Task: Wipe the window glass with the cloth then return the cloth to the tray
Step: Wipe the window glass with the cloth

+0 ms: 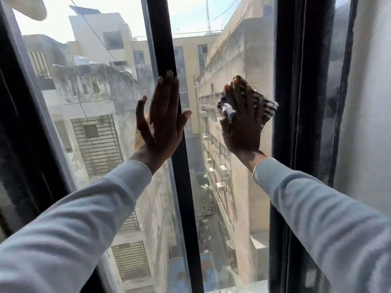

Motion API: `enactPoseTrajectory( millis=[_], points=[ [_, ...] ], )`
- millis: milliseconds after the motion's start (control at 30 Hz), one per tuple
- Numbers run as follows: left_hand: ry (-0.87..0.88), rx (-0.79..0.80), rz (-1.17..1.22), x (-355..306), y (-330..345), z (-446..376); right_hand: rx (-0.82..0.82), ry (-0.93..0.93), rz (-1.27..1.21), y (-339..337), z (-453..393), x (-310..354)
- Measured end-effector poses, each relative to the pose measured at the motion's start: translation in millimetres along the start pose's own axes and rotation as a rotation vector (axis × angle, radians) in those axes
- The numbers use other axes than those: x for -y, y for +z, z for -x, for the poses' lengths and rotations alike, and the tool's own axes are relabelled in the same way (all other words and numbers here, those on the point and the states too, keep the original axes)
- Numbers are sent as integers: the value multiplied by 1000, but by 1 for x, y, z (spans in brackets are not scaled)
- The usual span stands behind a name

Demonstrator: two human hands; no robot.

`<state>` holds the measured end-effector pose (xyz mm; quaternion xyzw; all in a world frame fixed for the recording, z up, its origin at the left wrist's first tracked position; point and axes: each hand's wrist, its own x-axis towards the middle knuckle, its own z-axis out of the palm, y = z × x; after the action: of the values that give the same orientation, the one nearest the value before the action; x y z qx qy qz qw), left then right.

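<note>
A: Where's the cloth (254, 100)?

B: Under the right hand (241, 123), pressed flat on the right pane (239, 187), near the dark frame (296, 102) on that side. Striped, dark and pale. Most of it is hidden by the palm; only bunched edges stick out above the fingers and to both sides.

A: Grip on it?

B: Right grip is spread over the cloth, fingers curled a bit into the folds, pinning it to the glass. How far the fingers wrap round it, can't tell, since we see the back of the hand only.

A: Left hand (160, 117)?

B: Grip open, nothing in it. Flat, fingers together and pointing up, thumb out, laid across the black centre bar (167, 39) and the edge of the left pane (95, 123). Whether the palm touches glass or only the bar, can't say.

A: Anything else?

B: Both arms in pale sleeves (84, 218), cut off at the bottom corners. Thru the glass: buildings, hazy and smeared, and an alley far below, too blurred for detail. Pale shape (31, 7) top left, cut off by the edge; can't make out what it is. Right of the frame, a dull grey surface, blurry.
</note>
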<state>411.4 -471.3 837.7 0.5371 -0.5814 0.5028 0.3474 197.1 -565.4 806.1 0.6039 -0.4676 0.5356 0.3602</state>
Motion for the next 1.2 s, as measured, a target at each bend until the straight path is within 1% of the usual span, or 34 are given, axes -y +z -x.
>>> enactPoseTrajectory(
  millis=[33, 67, 100, 133, 167, 200, 233, 267, 300, 333, 367, 400, 467, 500, 567, 600, 633, 667, 700, 767, 800, 833, 900, 967, 1033, 1100, 1200],
  points=[
    [-9, 42, 15, -1, -4, -1, -2, 185, 6, -6, 6, -2],
    [-20, 82, 29, -1, -8, -1, 5, 329, 11, -10, 25, 4],
    [-22, 113, 36, -2, -11, -1, 21, 390, 4, -15, 48, 15],
    [-11, 137, 31, -2, -15, -1, 57, 394, -34, -19, 72, 28],
    [6, 153, 16, -1, -19, -1, 96, 368, -125, -23, 91, 42],
    [21, 169, -2, -1, -25, 0, 106, 348, -259, -29, 103, 55],
    [29, 190, -15, 0, -29, -1, 84, 385, -441, -36, 106, 66],
    [31, 217, -16, 0, -35, -2, 69, 512, -686, -48, 100, 74],
    [27, 244, 12, 1, -40, -4, 100, 696, -917, -65, 86, 79],
    [21, 263, 69, 1, -46, -4, 197, 859, -1116, -85, 68, 82],
    [5, 276, 161, 0, -52, -4, 316, 971, -1293, -102, 52, 83],
    [-39, 286, 282, -1, -61, -4, 416, 1029, -1452, -117, 37, 80],
    [-210, 343, 542, -8, -76, 0, 577, 1033, -1705, -147, 13, 73],
    [-315, 421, 711, -13, -88, 1, 658, 1001, -1775, -163, 5, 72],
    [-534, 640, 1215, -23, -118, 4, 802, 923, -1792, -191, -4, 71],
    [-649, 724, 1420, -25, -131, 7, 850, 867, -1765, -201, -7, 70],
    [-730, 752, 1540, -24, -143, 11, 866, 820, -1729, -211, -10, 70],
    [-782, 728, 1585, -21, -153, 14, 858, 789, -1674, -219, -11, 70],
    [-816, 669, 1609, -16, -158, 18, 838, 751, -1599, -226, -12, 69],
    [-869, 508, 1579, -7, -168, 27, 770, 648, -1400, -237, -7, 64],
    [-858, 430, 1518, -4, -174, 31, 722, 602, -1303, -242, -2, 60],
    [-819, 368, 1443, -1, -180, 35, 678, 561, -1229, -247, 6, 57],
    [-683, 291, 1268, 0, -194, 45, 582, 524, -1162, -260, 26, 55],
    [-597, 238, 1151, -5, -205, 60, 500, 554, -1153, -279, 43, 59],
    [-569, 218, 1092, -14, -217, 75, 440, 602, -1139, -301, 60, 64],
    [-567, 227, 1080, -25, -225, 94, 416, 685, -1119, -324, 80, 66],
    [-599, 341, 1164, -52, -231, 139, 412, 855, -1088, -363, 121, 62]
  ],
)
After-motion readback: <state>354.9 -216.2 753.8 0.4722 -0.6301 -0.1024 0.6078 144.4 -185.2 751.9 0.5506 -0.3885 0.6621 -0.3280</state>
